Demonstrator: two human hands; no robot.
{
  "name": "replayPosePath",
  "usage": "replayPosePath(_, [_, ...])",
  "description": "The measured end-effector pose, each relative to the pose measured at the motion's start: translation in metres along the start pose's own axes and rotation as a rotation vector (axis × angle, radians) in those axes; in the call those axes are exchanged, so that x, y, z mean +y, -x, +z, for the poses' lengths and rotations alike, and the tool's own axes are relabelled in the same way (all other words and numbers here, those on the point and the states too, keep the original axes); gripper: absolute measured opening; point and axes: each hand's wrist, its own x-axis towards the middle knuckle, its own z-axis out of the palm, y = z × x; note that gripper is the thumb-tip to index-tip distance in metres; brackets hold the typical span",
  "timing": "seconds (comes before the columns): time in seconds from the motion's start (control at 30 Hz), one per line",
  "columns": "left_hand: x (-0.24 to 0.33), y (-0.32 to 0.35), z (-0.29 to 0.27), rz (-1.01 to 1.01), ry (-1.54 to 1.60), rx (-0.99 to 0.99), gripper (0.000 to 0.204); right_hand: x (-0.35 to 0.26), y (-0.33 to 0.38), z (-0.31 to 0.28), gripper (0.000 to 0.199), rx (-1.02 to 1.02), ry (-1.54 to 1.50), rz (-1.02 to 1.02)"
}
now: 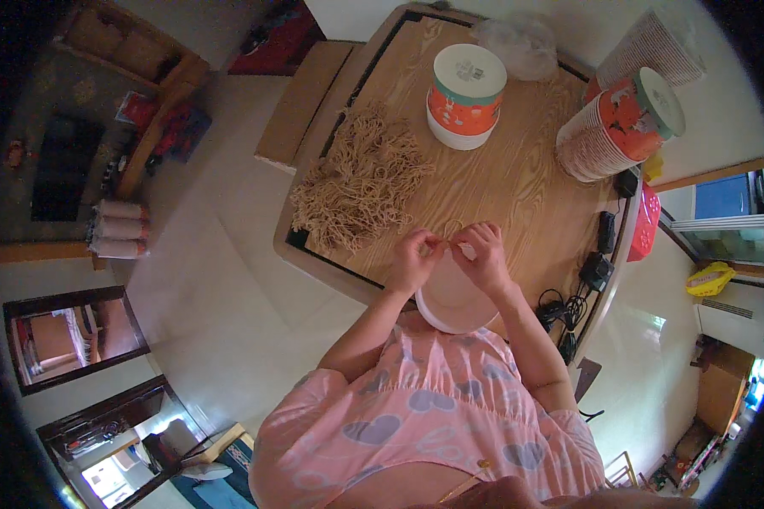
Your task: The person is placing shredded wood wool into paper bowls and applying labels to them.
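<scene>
My left hand point(415, 260) and my right hand point(483, 257) meet over the far rim of a white paper tub point(450, 307) at the table's near edge. The fingertips of both hands are pinched on a thin tan cord point(453, 226), which forms a small loop just beyond them. Whether the cord passes through the tub's wall is hidden by my fingers. Left of my hands lies a large tangled heap of tan cords point(365, 182). Farther off, a white, green and orange paper tub point(469, 93) stands upside down on the table.
A tall stack of nested orange tubs point(607, 131) leans at the table's right side, with another pale stack point(649, 51) behind. Black adapters and cables point(569, 318) lie along the right edge. A clear plastic bag point(518, 44) sits at the back. A cardboard box point(301, 102) adjoins the table's left.
</scene>
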Motion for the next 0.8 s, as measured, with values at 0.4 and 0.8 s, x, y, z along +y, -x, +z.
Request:
replayPosePath(0.4, [-0.004, -0.004, -0.001, 0.004, 0.000, -0.002, 0.009, 0.006, -0.001, 0.002, 0.014, -0.012, -0.003, 0.038])
replayPosePath(0.8, [-0.021, 0.000, 0.001, -0.126, 0.078, 0.003, 0.013, 0.005, 0.003, 0.006, 0.011, -0.087, 0.072, 0.133])
